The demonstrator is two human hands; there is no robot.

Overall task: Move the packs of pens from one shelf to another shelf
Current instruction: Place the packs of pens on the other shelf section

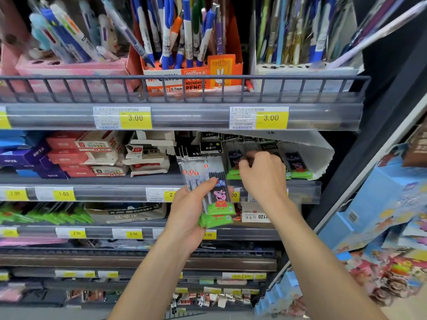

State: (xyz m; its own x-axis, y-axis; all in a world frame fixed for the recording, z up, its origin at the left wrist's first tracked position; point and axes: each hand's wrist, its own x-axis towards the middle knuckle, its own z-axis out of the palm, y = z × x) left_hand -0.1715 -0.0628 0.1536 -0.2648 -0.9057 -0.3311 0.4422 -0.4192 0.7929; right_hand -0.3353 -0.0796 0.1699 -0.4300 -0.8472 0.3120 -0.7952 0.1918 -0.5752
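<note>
Packs of pens (209,192), gripped by left hand (188,215); at 1 o'clock, right hand (262,175) curled among shelved packs (298,165), fingertips hidden, grasp indeterminable.

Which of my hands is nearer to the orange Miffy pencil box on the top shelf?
Right. Your right hand reaches into the shelf just below the orange Miffy pencil box. Your left hand is lower, holding a stack of pen packs in front of the shelves.

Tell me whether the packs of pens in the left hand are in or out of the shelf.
Out. The left hand grips the packs of pens in front of the shelf edge, clear of the white box.
</note>
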